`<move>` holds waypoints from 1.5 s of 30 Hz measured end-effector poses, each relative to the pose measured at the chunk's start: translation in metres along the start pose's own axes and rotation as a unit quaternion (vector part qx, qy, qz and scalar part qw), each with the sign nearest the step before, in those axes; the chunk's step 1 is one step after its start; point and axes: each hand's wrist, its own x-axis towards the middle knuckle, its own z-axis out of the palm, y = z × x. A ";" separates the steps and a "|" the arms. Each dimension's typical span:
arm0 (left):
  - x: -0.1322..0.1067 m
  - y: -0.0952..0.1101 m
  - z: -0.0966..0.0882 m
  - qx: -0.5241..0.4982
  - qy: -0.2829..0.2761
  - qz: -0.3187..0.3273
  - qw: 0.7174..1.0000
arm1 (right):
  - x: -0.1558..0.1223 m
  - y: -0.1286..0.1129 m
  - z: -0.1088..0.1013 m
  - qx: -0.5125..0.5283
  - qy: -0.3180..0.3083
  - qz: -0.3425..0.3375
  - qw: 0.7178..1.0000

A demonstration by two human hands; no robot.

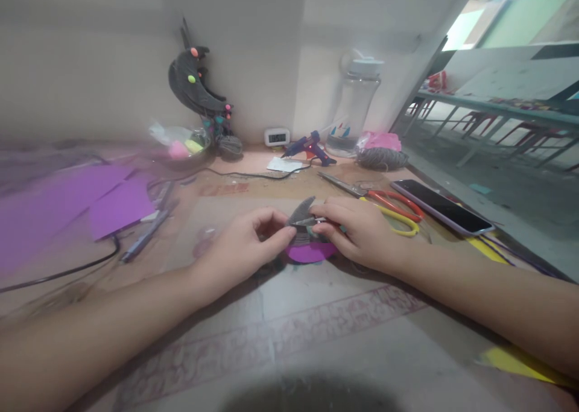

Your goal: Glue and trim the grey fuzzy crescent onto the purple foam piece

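Spanning the whole lower view is a worn cardboard-brown work surface (pixel 316 339) with a faded reddish printed band. On its left lie flat sheets of smooth purple craft foam (pixel 67 210), blurred at the edges, with a thin black cable (pixel 58 273) curving past them. Against the pale back wall stands a tall clear plastic water jug with a white lid (pixel 357 104), and left of it a dark grey felt crescent figure dotted with small coloured beads (pixel 196 86). A flat black smartphone in a lilac case (pixel 441 207) lies at the right, just beside long metal scissors with red and yellow loop handles (pixel 384 204). Further back rest a blue hot-glue gun (pixel 310 146), a ball of grey yarn (pixel 381 157) and a small white digital clock (pixel 277 136).

At the centre, both bare forearms reach in. The left hand (pixel 244 246) pinches a small fan-shaped piece of dark grey felt (pixel 301 210) between thumb and forefinger, holding it just above the surface. The right hand (pixel 362 231) is curled, fingers pressed around a thin silvery metal tool (pixel 310 221) whose tip meets the felt; what kind of tool it is cannot be told. Directly beneath the felt, partly hidden by both hands, lies a rounded purple foam cut-out (pixel 310 253) on the surface.
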 end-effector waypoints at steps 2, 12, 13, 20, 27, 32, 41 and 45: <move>0.001 -0.002 0.000 -0.019 -0.006 -0.009 1.000 | 0.000 0.000 0.000 -0.005 0.006 -0.008 1.000; 0.001 -0.002 -0.001 -0.041 0.000 -0.025 0.999 | 0.001 0.002 -0.002 -0.060 0.019 -0.017 0.998; 0.000 -0.002 -0.001 -0.040 0.001 -0.021 0.999 | 0.001 0.002 -0.002 -0.059 0.020 -0.016 0.998; -0.003 -0.001 0.000 -0.042 0.000 -0.006 0.999 | 0.001 0.001 -0.002 -0.064 0.022 -0.016 0.998; -0.006 0.006 0.000 0.038 0.023 0.019 0.999 | 0.002 0.000 -0.003 -0.065 0.013 -0.012 0.998; -0.006 0.007 0.000 0.064 0.033 0.028 0.997 | 0.002 0.000 -0.003 -0.062 0.012 -0.014 0.998; -0.005 0.006 0.000 0.029 0.011 0.003 0.999 | 0.001 0.001 -0.002 -0.036 0.017 -0.010 0.999; -0.003 0.003 0.000 -0.013 0.006 -0.012 1.000 | 0.001 0.001 -0.001 -0.028 0.018 -0.004 0.999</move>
